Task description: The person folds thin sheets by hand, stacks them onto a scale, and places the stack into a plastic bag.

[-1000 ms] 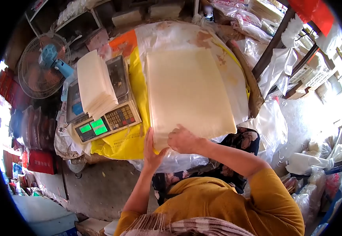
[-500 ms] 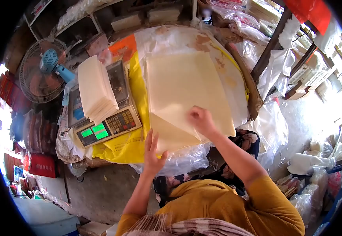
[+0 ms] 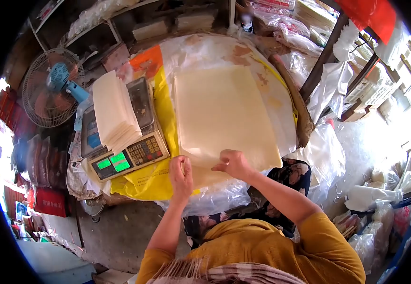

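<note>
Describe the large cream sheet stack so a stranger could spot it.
On the covered table, find the scale with green displays. To its right lies the cream sheet stack, left hand and right hand at its near edge. Unlike the narrow bundle on the scale, it lies broad and flat.

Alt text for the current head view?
Left hand and right hand at the near edge of large pale sheets. To the left, a narrower pale stack lies on a digital scale; a fan is farther left.
</note>
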`<action>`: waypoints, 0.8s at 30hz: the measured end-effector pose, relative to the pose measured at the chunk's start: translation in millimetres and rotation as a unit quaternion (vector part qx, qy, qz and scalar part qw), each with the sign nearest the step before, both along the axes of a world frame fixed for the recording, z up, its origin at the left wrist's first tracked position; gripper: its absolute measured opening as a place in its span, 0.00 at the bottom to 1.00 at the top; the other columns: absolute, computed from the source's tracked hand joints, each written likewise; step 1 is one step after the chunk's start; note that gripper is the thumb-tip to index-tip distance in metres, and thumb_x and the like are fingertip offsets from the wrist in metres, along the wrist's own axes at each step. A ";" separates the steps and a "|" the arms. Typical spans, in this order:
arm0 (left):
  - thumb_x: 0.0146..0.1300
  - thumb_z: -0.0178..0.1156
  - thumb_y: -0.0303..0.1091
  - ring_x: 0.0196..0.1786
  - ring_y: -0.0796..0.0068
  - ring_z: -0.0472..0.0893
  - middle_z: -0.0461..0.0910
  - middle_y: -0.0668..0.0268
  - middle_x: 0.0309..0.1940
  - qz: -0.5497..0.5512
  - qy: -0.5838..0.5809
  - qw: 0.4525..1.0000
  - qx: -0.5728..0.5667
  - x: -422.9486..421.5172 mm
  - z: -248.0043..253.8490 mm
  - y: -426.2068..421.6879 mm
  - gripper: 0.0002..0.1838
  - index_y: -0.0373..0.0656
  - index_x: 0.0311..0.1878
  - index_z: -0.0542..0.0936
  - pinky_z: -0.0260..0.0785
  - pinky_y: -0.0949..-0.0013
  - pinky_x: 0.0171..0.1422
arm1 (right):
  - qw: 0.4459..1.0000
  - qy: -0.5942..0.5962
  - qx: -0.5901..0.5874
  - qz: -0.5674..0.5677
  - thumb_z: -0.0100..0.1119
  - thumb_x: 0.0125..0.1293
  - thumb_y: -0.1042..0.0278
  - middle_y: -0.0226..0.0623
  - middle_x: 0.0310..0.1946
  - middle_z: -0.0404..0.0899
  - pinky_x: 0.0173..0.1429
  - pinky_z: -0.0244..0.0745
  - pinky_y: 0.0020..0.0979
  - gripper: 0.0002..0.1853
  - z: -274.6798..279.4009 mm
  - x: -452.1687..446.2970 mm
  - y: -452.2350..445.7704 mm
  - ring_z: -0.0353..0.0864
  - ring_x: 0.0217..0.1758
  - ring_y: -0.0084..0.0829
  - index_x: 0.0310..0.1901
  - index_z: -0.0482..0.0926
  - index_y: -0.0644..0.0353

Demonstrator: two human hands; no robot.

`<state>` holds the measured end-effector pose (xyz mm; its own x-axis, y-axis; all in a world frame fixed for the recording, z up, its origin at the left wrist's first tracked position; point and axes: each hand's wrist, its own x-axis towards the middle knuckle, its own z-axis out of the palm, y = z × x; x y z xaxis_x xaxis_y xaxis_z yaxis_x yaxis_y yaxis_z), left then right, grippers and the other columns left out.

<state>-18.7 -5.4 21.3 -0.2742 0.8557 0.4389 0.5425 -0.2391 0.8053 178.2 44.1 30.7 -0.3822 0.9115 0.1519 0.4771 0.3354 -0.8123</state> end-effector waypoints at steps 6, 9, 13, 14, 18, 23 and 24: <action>0.62 0.59 0.39 0.40 0.55 0.78 0.80 0.55 0.35 -0.130 0.223 0.954 -0.155 -8.3 13.9 7.0 0.10 0.42 0.37 0.80 0.67 0.57 0.50 | 0.981 0.077 -0.157 -0.081 0.76 0.47 0.59 0.34 0.25 0.79 0.31 0.70 0.34 0.19 -5.6 23.5 19.0 0.74 0.27 0.34 0.23 0.74 0.63; 0.57 0.63 0.42 0.53 0.50 0.76 0.77 0.49 0.48 -0.244 0.205 0.937 -0.142 11.8 24.8 13.6 0.17 0.45 0.47 0.80 0.64 0.54 0.60 | 0.983 -0.034 0.182 0.015 0.68 0.56 0.58 0.36 0.39 0.81 0.43 0.75 0.38 0.13 -25.1 12.6 -2.9 0.80 0.41 0.36 0.34 0.81 0.59; 0.52 0.67 0.47 0.69 0.39 0.56 0.59 0.42 0.65 -0.194 0.350 0.904 -0.148 22.5 -8.9 10.4 0.32 0.47 0.61 0.74 0.49 0.46 0.72 | 0.977 -0.210 0.016 -0.015 0.55 0.64 0.61 0.37 0.50 0.78 0.53 0.73 0.42 0.11 5.5 27.9 24.3 0.78 0.51 0.40 0.45 0.83 0.49; 0.52 0.66 0.47 0.70 0.40 0.56 0.59 0.42 0.66 -0.197 0.350 0.903 -0.154 22.8 -8.2 10.6 0.32 0.46 0.61 0.74 0.49 0.46 0.72 | 0.979 -0.192 0.028 -0.068 0.53 0.65 0.64 0.37 0.48 0.78 0.50 0.75 0.42 0.11 30.9 33.3 43.5 0.79 0.48 0.42 0.45 0.83 0.49; 0.54 0.64 0.48 0.70 0.42 0.55 0.58 0.43 0.66 -0.198 0.358 0.897 -0.167 25.1 -9.7 12.4 0.32 0.45 0.62 0.73 0.48 0.47 0.73 | 0.911 -0.125 0.360 -0.161 0.53 0.60 0.72 0.37 0.38 0.77 0.35 0.75 0.39 0.06 177.4 55.1 70.1 0.80 0.35 0.42 0.38 0.78 0.57; 0.54 0.64 0.48 0.69 0.44 0.57 0.59 0.46 0.66 -0.189 0.365 0.895 -0.171 26.5 -8.0 11.6 0.32 0.45 0.62 0.72 0.48 0.47 0.73 | 0.868 -0.198 0.453 -0.041 0.53 0.52 0.77 0.36 0.29 0.71 0.31 0.74 0.36 0.06 165.2 50.5 14.8 0.75 0.27 0.36 0.34 0.75 0.58; 0.54 0.64 0.48 0.69 0.44 0.57 0.59 0.47 0.66 -0.191 0.359 0.895 -0.183 27.0 -4.7 9.4 0.32 0.46 0.62 0.72 0.47 0.47 0.73 | 0.877 -0.197 0.439 -0.024 0.53 0.51 0.77 0.36 0.28 0.70 0.30 0.75 0.34 0.05 150.2 48.5 1.1 0.75 0.26 0.34 0.31 0.73 0.59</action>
<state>8.3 4.0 16.6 0.3097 0.9492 0.0554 0.8868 -0.3094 0.3434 226.8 45.2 180.9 -0.5272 0.5262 0.6672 0.6928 0.7208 -0.0212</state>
